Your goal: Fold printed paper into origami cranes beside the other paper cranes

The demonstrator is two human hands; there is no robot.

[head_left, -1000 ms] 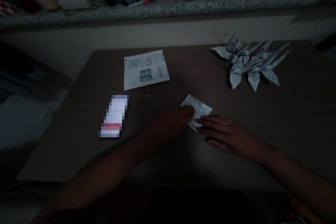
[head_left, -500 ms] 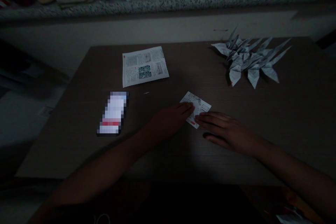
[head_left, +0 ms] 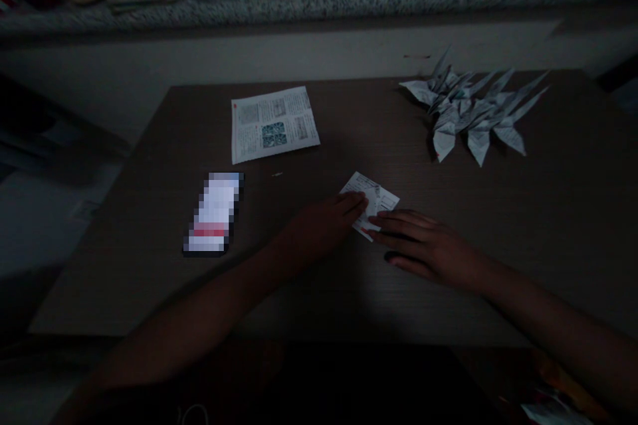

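Note:
A small folded square of printed paper (head_left: 357,184) lies flat on the brown table (head_left: 309,299), turned so that its corners point up, down and sideways. My left hand (head_left: 329,222) rests its outstretched fingertips on the left and middle of the paper. From the right, my right hand (head_left: 431,246) lays its spread fingers over the paper's lower right edge, with the thumb apart on the tabletop. Fingers hide part of the paper's lower half. Neither hand is closed round anything.
Several folded paper cranes (head_left: 468,109) cluster at the back right. A printed sheet (head_left: 274,125) lies at the back left, and a phone (head_left: 213,212) with a lit, blurred screen is nearer. Behind the table runs a speckled stone ledge (head_left: 299,6) crowded with items.
My right fingers have shifted slightly across the paper's lower right edge and cover a little more of its bottom corner. My left hand stays in place.

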